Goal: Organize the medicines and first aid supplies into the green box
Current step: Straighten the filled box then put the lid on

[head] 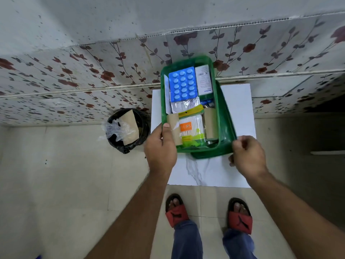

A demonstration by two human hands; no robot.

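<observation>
The green box (pixel 187 61) is held above a white marble-patterned table (pixel 237 113). Inside it lie a blue blister pack of tablets (pixel 183 84), a white carton (pixel 203 79), a silver foil strip (pixel 183 105), a pack of cotton buds (pixel 191 128) and tan bandage rolls (pixel 173 131). My left hand (pixel 160 149) grips the box's near left rim, thumb over the edge. My right hand (pixel 248 154) pinches the green lid (pixel 226 116), which leans against the box's right side.
A black-lined bin (pixel 143 126) with a tan roll and clear plastic stands on the floor left of the table. A floral-tiled wall runs behind. My feet in red sandals (pixel 176 212) are just in front of the table.
</observation>
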